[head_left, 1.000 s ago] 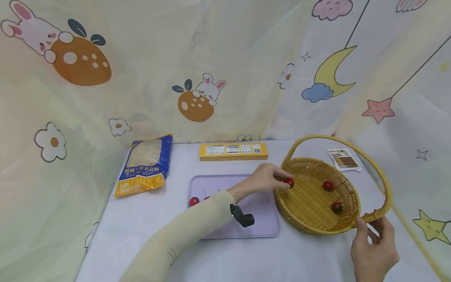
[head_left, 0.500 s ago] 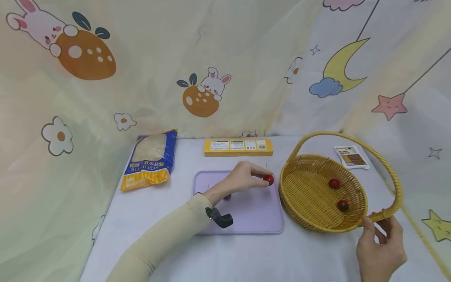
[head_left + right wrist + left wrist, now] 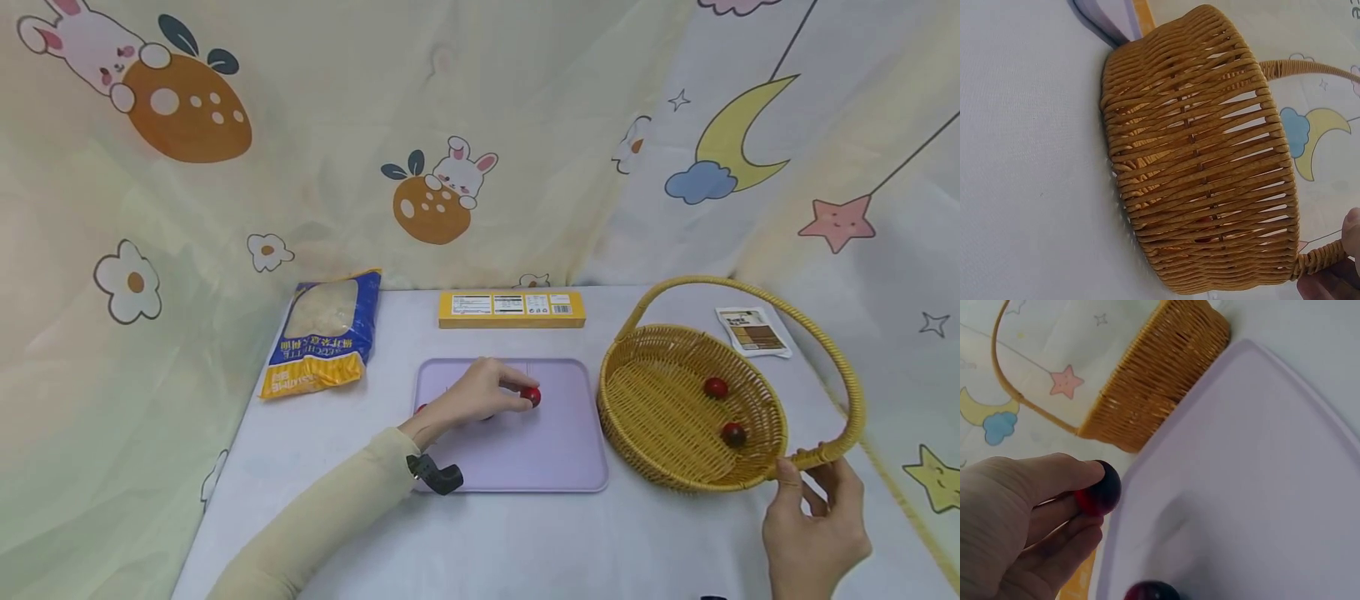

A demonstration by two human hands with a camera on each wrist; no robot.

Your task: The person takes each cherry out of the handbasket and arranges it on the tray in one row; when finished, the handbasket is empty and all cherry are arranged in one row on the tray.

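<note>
The left hand (image 3: 480,392) pinched a red cherry (image 3: 532,396) over the purple tray (image 3: 540,457), toward 1 o'clock from its middle. The right hand (image 3: 813,525) gripped the handle (image 3: 845,375) of the yellow basket (image 3: 626,447), low down at 4 o'clock. The cherry looked smooth and round, so too hard a squeeze could make it pop out — and roll away. If the right hand tipped the basket, the cherries inside (image 3: 716,388), at 2 and 4 o'clock, could roll about. A low left wrist might bump the tray cherries (image 3: 1150,592), which it mostly hid. The basket's wall stood in the way at 3 o'clock from the tray. A yellow box (image 3: 512,322) lay at 12 o'clock, a blue bag (image 3: 324,333) at 10 o'clock, and a white packet (image 3: 753,332) past the basket at its 1 o'clock — all out of the way.
</note>
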